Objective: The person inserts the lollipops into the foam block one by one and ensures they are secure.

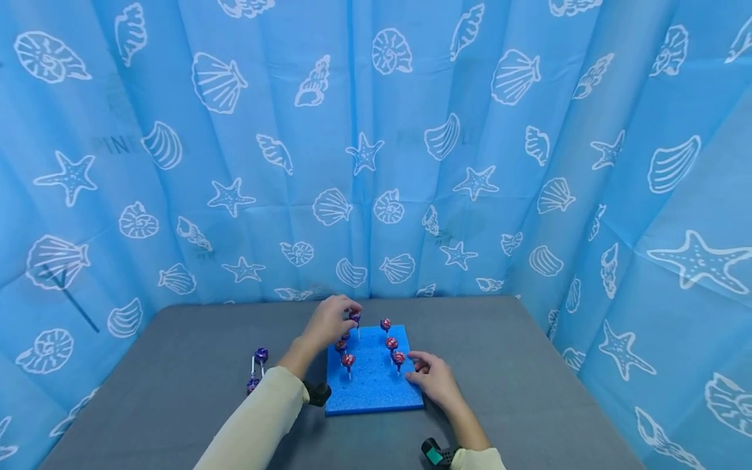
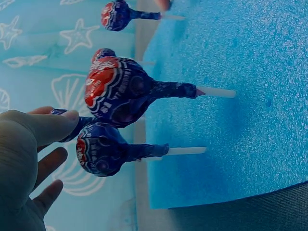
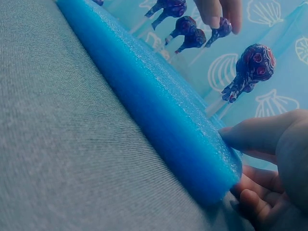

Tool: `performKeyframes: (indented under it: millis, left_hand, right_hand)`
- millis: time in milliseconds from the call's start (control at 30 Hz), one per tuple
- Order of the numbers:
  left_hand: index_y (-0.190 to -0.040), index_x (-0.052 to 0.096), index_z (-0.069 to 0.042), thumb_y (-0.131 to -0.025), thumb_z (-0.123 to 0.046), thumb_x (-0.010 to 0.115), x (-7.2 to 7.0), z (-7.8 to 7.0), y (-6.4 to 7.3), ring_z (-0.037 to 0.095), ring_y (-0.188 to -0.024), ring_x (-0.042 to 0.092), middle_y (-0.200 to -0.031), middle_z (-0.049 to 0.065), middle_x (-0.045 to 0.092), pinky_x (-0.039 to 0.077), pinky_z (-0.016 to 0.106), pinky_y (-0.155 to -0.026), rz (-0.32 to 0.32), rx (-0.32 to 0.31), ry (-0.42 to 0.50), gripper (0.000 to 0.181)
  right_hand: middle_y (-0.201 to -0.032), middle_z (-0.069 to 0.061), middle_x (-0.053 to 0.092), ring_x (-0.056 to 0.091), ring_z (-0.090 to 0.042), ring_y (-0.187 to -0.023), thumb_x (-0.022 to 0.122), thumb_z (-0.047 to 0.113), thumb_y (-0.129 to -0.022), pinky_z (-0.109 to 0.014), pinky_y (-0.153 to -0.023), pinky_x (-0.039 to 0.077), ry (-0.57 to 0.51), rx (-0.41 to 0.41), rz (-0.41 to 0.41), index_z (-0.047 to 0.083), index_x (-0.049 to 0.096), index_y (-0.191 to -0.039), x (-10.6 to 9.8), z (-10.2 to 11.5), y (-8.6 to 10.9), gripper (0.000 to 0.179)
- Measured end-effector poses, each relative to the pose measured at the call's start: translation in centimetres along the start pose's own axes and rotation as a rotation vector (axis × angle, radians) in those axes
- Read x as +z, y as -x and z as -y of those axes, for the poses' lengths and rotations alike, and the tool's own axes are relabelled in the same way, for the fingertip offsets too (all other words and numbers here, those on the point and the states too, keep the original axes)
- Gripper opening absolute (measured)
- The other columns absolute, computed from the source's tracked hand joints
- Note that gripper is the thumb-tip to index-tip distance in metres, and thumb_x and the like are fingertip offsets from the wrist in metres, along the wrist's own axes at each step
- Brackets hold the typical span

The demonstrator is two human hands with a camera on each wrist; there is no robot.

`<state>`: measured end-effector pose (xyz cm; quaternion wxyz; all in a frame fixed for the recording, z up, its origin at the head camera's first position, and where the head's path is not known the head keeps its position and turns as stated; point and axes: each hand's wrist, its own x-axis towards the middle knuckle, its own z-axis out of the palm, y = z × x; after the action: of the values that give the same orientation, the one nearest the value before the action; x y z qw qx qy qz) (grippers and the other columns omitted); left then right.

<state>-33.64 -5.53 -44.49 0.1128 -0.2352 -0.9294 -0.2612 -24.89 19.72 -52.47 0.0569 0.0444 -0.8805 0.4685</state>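
1. A lollipop (image 1: pixel 354 316), stick down, is held at the far-left corner of the blue foam board (image 1: pixel 376 390); steady, straight-down pressure, clear of the standing lollipops (image 1: pixel 348 360), should serve best;
2. Left hand (image 1: pixel 328 321) arches in, thumb and fingers pinching the lollipop;
3. Right hand (image 1: pixel 436 380) grips the board's right edge, thumb on top, fingers curled below.
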Motion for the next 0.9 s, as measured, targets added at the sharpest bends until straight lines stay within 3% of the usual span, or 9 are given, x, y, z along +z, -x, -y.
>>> performKeyframes:
  millis: [533,900]
  left_hand:
    - [-0.109,0.073,-0.023,-0.086,-0.02,0.077,1.3,0.1,-0.1,0.019,-0.102,0.053,-0.108,-0.004,0.066,0.044,0.044,-0.093,-0.01,-0.024,-0.077,0.024]
    - [-0.109,0.074,-0.019,-0.085,-0.018,0.077,1.5,0.2,-0.4,0.02,-0.103,0.053,-0.107,-0.003,0.066,0.039,0.045,-0.098,-0.013,-0.007,-0.075,0.024]
  right_hand:
    - [-0.091,-0.005,0.058,0.051,-0.018,-0.078,0.075,0.008,-0.085,-0.031,-0.067,0.045,-0.002,0.003,-0.003,0.003,0.065,-0.12,0.2,0.3,0.1,0.037]
    - [-0.091,-0.005,0.058,0.051,-0.018,-0.077,0.074,0.008,-0.086,-0.029,-0.066,0.045,0.011,0.014,-0.002,0.004,0.065,-0.121,0.0,0.4,0.1,0.037]
